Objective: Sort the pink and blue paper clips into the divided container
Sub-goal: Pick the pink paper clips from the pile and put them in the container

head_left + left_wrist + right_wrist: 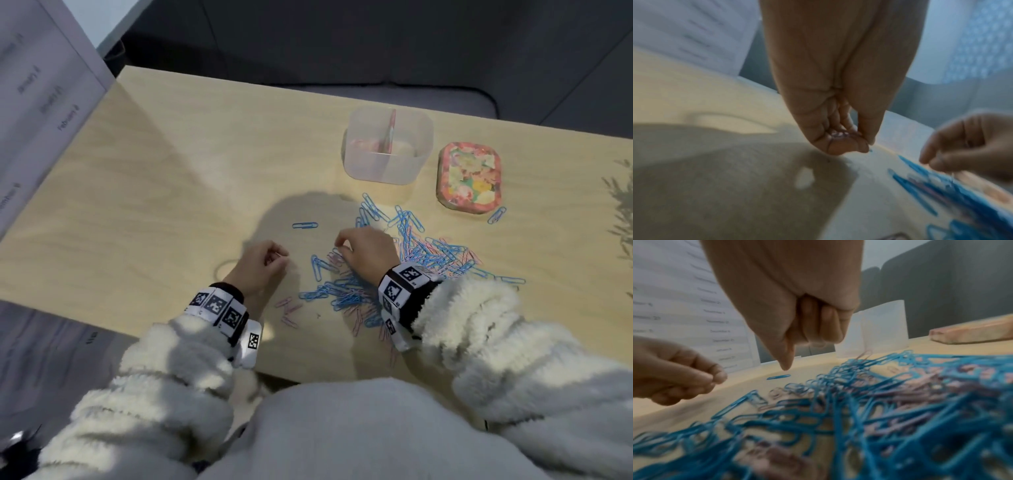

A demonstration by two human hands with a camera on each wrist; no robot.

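Now | hands [263, 262]: 2 | container [387, 171]: 1 | tin [468, 178]: 1

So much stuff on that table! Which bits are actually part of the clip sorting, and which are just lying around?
Part of the job:
- mixed pile of pink and blue clips
- clear divided container, some pink clips already inside
- left hand, cupping a few clips
- right hand, picking at the pile

Just lying about:
- floral tin
- printed sheet at the left
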